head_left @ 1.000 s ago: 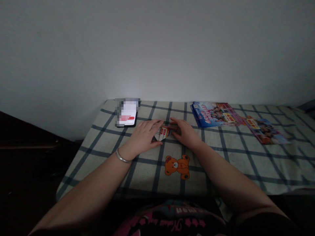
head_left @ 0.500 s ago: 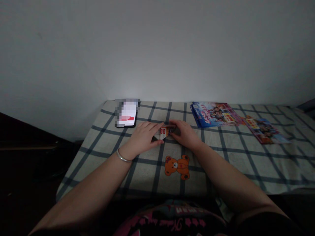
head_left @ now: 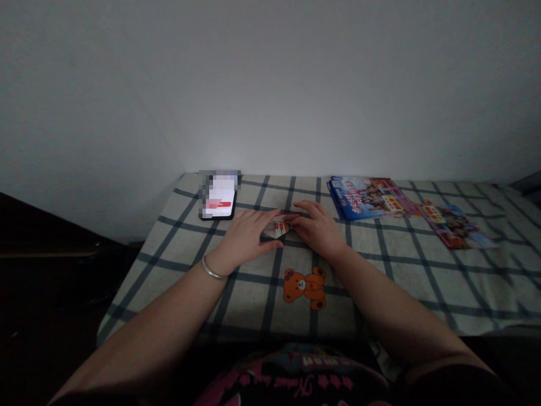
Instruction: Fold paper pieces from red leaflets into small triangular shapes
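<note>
A small folded printed paper (head_left: 280, 225), red and white, lies on the checked cloth (head_left: 380, 265) between my two hands. My left hand (head_left: 245, 238), with a metal bangle (head_left: 210, 270) on its wrist, has its fingers over the paper's left part and its thumb under the near edge, pinching it. My right hand (head_left: 319, 228) lies flat with its fingers spread, fingertips touching the paper's right end. Much of the paper is hidden under the fingers.
A lit phone (head_left: 218, 197) lies at the back left of the cloth. A blue printed booklet stack (head_left: 366, 196) and another printed leaflet (head_left: 454, 225) lie at the back right. An orange bear print (head_left: 305, 286) marks the cloth near me. A white wall stands behind.
My right hand has drawn back slightly to the right and flattened, uncovering more of the paper. My left hand has stayed on the paper's left part.
</note>
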The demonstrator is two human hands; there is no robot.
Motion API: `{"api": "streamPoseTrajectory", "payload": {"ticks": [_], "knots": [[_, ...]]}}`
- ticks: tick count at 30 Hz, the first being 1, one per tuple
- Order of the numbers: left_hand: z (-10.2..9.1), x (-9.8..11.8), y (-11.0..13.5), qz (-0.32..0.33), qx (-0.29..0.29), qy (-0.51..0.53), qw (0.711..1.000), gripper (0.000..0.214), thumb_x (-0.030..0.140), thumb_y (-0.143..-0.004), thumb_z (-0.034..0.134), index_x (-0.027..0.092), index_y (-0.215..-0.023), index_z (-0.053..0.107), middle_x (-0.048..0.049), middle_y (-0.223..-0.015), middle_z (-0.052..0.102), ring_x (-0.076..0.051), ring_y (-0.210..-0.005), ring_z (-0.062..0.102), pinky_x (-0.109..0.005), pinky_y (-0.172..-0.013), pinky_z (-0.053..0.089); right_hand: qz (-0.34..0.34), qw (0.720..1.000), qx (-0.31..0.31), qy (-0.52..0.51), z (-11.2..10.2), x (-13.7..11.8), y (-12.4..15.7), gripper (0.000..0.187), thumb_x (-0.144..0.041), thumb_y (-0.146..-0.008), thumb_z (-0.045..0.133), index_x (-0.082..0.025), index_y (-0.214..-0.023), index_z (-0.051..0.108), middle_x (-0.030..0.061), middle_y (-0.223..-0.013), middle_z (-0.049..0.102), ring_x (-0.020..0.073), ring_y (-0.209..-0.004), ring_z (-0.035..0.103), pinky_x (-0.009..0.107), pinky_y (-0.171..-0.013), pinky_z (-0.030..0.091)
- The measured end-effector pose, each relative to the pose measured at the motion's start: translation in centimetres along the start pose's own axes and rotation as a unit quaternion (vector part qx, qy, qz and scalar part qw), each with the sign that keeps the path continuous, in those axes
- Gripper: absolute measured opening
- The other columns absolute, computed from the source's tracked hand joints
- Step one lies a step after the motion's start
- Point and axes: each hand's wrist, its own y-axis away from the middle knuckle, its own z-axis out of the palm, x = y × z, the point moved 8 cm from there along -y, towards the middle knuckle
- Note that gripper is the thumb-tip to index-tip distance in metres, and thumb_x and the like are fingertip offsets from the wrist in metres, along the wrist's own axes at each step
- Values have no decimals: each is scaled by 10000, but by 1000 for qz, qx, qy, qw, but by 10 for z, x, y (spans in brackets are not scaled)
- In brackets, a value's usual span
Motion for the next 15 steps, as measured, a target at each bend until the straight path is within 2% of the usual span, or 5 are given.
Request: {"api": "streamPoseTrajectory", "payload": {"ticks": [3, 9, 15], "knots": [[2, -1, 0, -8, -1, -4, 1000, 810, 596, -799, 698, 176, -1437, 429, -128, -1262, 637, -311, -1088, 591, -449, -919, 417, 1, 1000, -1, 1, 0, 0, 0, 107, -183, -853, 667, -243, -886, 750, 79, -1290, 616, 290, -1207, 535, 499, -997, 519], [3, -2, 0, -19, 23, -15, 999, 508, 299, -889, 647, 195, -1365, 505, -83, -1234, 668, -263, -1049, 617, -413, -913, 433, 16, 1000, -1, -17, -3, 1, 0, 117, -177, -875, 634, -231, -899, 735, 86, -1234, 651, 273, -1147, 571, 468, -974, 522], [0, 0, -1, -10, 35, -16, 999, 327, 219, -912, 588, 217, -1238, 605, -59, -1088, 720, -248, -940, 654, -412, -837, 472, 80, 994, -2, -75, -1, 10, 2, 91, -151, -866, 623, -227, -893, 664, 62, -1129, 695, 237, -1048, 633, 408, -907, 529]]}}
